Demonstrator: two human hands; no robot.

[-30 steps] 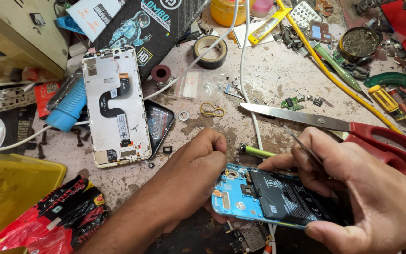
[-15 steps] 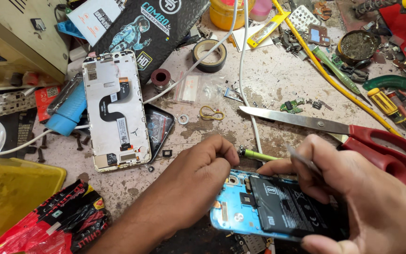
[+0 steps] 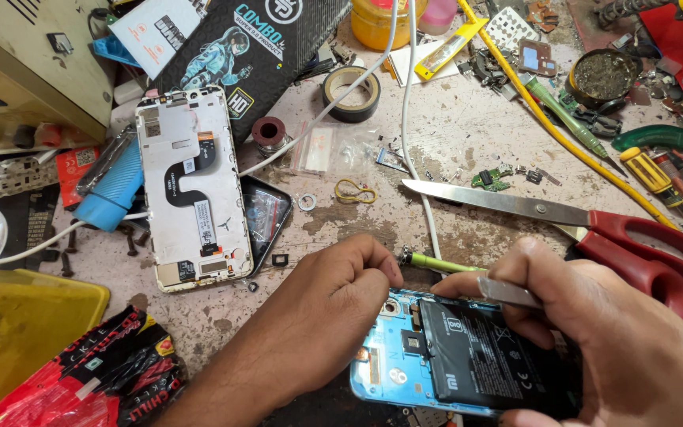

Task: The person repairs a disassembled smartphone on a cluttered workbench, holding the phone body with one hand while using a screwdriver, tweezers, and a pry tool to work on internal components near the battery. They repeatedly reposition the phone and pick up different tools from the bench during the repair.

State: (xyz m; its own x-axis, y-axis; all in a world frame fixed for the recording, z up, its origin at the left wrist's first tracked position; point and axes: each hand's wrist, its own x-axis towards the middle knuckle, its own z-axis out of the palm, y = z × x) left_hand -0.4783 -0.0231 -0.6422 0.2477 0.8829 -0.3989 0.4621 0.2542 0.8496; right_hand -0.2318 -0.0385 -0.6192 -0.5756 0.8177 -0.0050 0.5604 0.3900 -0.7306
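Note:
An opened light blue phone point(image 3: 405, 368) with a black battery point(image 3: 488, 360) lies at the bottom of the head view. My left hand point(image 3: 330, 312) rests with curled fingers on the phone's upper left corner. My right hand point(image 3: 618, 332) grips the phone's right side and pinches metal tweezers point(image 3: 507, 292) over the battery's top edge. A green-shafted screwdriver point(image 3: 440, 262) lies just above the phone, between the two hands.
A white phone frame point(image 3: 191, 186) with a black flex cable lies at left on a dark screen. Red-handled scissors point(image 3: 563, 221) lie at right. A tape roll point(image 3: 352, 92), white cable point(image 3: 413, 150), yellow tray point(image 3: 17, 332), screwdrivers point(image 3: 658, 174) and small parts surround the bench.
Both hands and the blue phone stay together; the view has shifted slightly. The tweezers have moved a little lower toward the battery's top edge.

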